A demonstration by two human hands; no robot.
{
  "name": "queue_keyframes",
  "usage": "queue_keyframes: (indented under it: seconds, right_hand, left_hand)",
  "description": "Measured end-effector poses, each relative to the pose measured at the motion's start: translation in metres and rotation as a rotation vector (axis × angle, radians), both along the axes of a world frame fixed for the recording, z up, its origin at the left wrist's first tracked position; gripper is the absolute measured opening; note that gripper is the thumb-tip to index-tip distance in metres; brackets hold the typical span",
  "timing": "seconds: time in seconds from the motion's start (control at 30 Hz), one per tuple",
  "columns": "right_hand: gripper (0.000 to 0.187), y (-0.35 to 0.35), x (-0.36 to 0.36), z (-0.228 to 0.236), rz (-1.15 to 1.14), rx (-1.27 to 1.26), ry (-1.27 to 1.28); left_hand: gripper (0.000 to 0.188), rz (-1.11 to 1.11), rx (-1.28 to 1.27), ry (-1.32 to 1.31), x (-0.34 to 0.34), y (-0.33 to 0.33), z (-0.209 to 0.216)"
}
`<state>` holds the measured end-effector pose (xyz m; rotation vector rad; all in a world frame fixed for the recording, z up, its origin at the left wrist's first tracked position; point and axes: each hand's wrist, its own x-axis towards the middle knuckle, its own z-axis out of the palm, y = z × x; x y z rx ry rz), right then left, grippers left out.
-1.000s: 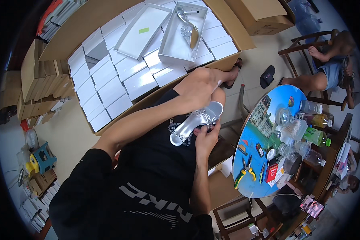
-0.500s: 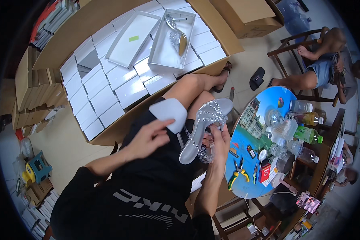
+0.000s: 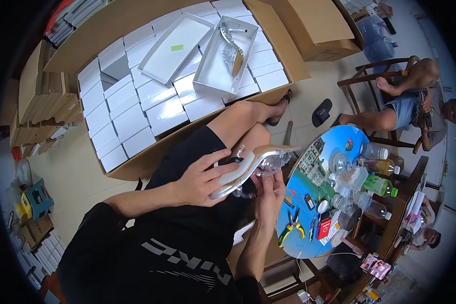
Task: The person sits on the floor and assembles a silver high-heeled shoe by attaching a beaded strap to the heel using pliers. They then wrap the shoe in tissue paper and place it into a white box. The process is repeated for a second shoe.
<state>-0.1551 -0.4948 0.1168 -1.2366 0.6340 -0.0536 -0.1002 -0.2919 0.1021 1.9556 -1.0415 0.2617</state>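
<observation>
Sandal (image 3: 248,169) in both hands.

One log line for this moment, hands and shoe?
left hand: grips silver high-heeled shoe on its side | right hand: fingers under its clear strap | second shoe: in open white box

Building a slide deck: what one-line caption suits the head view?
Both hands, left hand and right hand, hold a silver high-heeled shoe beside a round blue table.
</observation>
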Motion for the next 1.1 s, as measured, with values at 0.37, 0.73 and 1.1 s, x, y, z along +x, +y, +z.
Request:
queue_keyframes:
  seconds: [0.37,0.73,1.1]
  right_hand:
    - [0.059,0.021,-0.008,0.033,0.048,-0.482,-0.185]
    - [0.044,0.044,-0.026,0.053,0.172,-0.642,-0.263]
    - [0.029,0.033,-0.03,0.015,0.267,-0.449,-0.007]
  left_hand:
    - [0.042,-0.057,0.145,-0.212,0.013,0.018,0.003]
    - [0.042,0.149,-0.038,0.154,0.008,0.007,0.005]
    - [0.048,0.077,-0.895,1.811,-0.002,0.005,0.007]
